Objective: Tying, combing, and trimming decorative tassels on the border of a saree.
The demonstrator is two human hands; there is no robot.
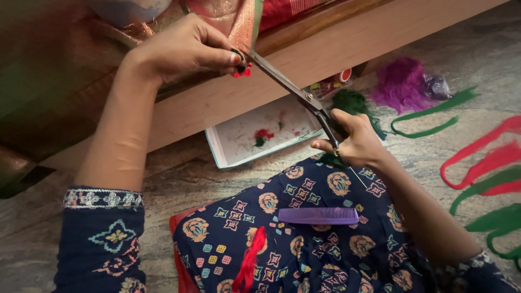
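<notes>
The right hand (355, 142) grips one pair of dark metal scissors (293, 89), its blades meeting a small red thread tassel (243, 71) on the orange-pink fabric edge (239, 21) pinched closed by the left hand (182, 49). Below the scissors, one purple plastic comb (318, 215) lies on the lap.

Stone floor (179, 184); tray (239, 146); yarn strands (488, 157)

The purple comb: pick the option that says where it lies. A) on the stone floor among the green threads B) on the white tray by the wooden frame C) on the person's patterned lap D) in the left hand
C: the purple comb rests on the dark blue patterned cloth over the person's lap, apart from both hands, below the right hand that holds the scissors.
</notes>
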